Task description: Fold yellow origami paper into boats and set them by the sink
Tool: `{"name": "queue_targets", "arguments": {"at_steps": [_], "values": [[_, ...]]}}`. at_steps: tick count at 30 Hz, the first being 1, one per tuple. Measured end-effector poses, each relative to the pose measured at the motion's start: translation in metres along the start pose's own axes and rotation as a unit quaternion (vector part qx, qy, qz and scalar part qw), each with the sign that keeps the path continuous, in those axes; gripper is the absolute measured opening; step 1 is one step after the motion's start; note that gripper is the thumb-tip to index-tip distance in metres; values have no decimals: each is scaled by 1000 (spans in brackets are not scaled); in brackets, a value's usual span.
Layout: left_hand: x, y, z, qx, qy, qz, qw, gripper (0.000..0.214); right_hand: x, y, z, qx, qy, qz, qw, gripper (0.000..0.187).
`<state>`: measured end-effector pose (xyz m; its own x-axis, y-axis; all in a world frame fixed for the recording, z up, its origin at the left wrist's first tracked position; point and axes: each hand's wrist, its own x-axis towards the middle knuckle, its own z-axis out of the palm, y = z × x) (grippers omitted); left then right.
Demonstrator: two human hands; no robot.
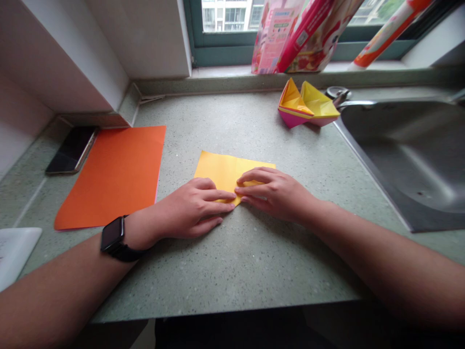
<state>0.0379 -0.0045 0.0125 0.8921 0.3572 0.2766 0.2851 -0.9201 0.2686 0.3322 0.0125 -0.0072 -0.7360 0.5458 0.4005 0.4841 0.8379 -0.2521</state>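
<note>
Yellow paper sheet [221,172] lies flat on desk [250,264], long axis approx L-R, btwn both hands. L hand [189,208] open, flat, fingertips just on sheet; R hand [276,194] open too, more over it. No pinch, only pressing.

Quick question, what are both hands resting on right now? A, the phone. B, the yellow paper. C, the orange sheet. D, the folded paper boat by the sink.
B. The fingers of the left hand and the right hand lie on the yellow paper, fingertips nearly meeting.
</note>
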Motion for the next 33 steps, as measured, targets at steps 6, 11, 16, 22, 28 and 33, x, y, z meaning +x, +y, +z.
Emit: {"name": "queue_targets", "arguments": {"at_steps": [6, 11, 16, 22, 28, 33], "values": [[1, 1, -1, 0, -1, -5, 1000, 32, 0, 2, 0, -3, 2, -17, 1000, 21], [0, 0, -1, -3, -5, -11, 1000, 32, -1, 3, 2, 4, 1, -19, 1000, 21], [0, 1, -1, -6, -2, -8, 1000, 33, -1, 5, 4, 11, -17, -7, 1000, 21], [-1, 1, -2, -5, -15, -17, 1000, 33, -1, 6, 4, 16, -20, -8, 1000, 21], [0, 4, 2, 30, -23, -15, 999, 34, 0, 5, 3, 5, -23, -14, 1000, 20], [-1, 11, 4, 45, -37, -25, 998, 38, 3, -10, 2, -75, 1, -23, 997, 15]]}}
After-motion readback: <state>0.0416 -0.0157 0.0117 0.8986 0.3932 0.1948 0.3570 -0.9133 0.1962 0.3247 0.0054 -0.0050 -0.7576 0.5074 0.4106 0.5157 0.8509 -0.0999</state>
